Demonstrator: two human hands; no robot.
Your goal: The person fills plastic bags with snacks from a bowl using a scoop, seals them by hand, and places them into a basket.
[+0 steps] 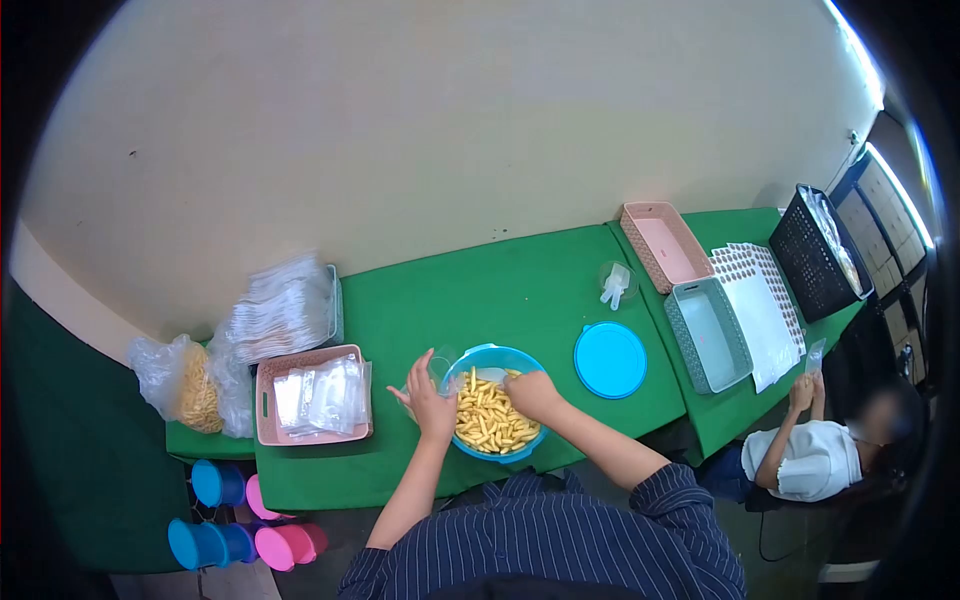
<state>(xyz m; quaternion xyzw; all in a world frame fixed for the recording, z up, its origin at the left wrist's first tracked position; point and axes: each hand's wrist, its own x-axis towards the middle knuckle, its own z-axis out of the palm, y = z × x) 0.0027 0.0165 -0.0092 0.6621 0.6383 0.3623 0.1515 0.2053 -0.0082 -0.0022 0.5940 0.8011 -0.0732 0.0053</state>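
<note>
A blue bowl (500,358) full of yellow finger-shaped snacks (490,422) sits at the near edge of the green table (500,290). My left hand (428,397) holds a small clear plastic pouch (441,364) upright at the bowl's left rim. My right hand (533,393) reaches into the bowl from the right, its fingers down among the snacks.
The bowl's blue lid (610,360) lies to the right. A pink basket of clear pouches (313,397), a stack of pouches (282,310) and a bag of snacks (190,385) stand at left. Pink (664,246), teal (708,335) and black baskets (815,255) stand at right. A seated person (815,455) holds a pouch. Blue and pink containers (245,530) sit below the table.
</note>
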